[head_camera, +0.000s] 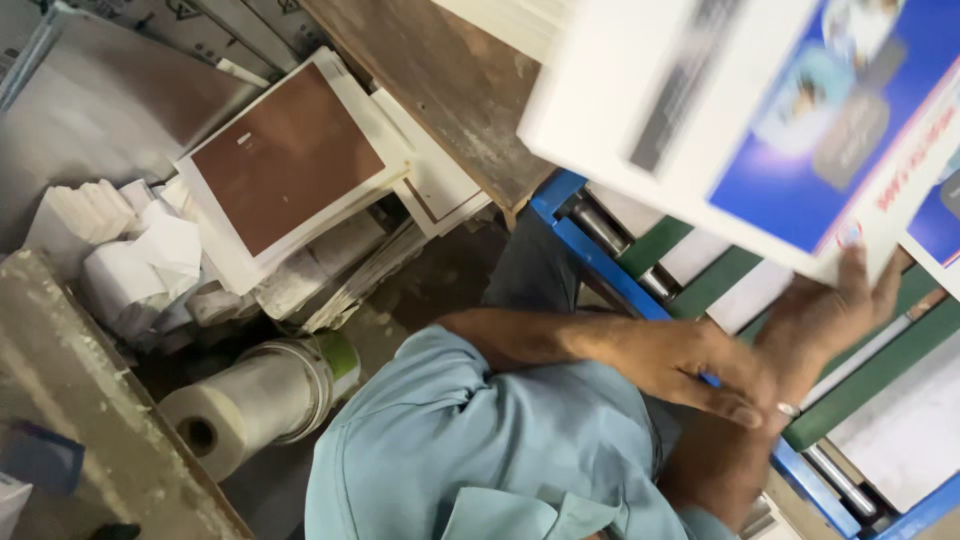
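Observation:
A thick stack of white printed sheets (700, 90), its top sheet showing a blue picture, is held tilted at the upper right. My right hand (835, 310) presses up against the stack's lower edge and supports it. My left hand (700, 370) reaches across my body in its light blue shirt. It lies by my right wrist, fingers together over the blue metal frame (590, 250) of a machine. I see nothing gripped in the left hand.
Green belts (715, 280) and metal rollers (600, 228) run inside the blue frame, with white sheets lying on them. Stacks of brown-and-white sheets (285, 155), crumpled paper (140, 260) and a paper roll (235, 410) crowd the floor at left. A worn wooden board (450, 80) stands behind.

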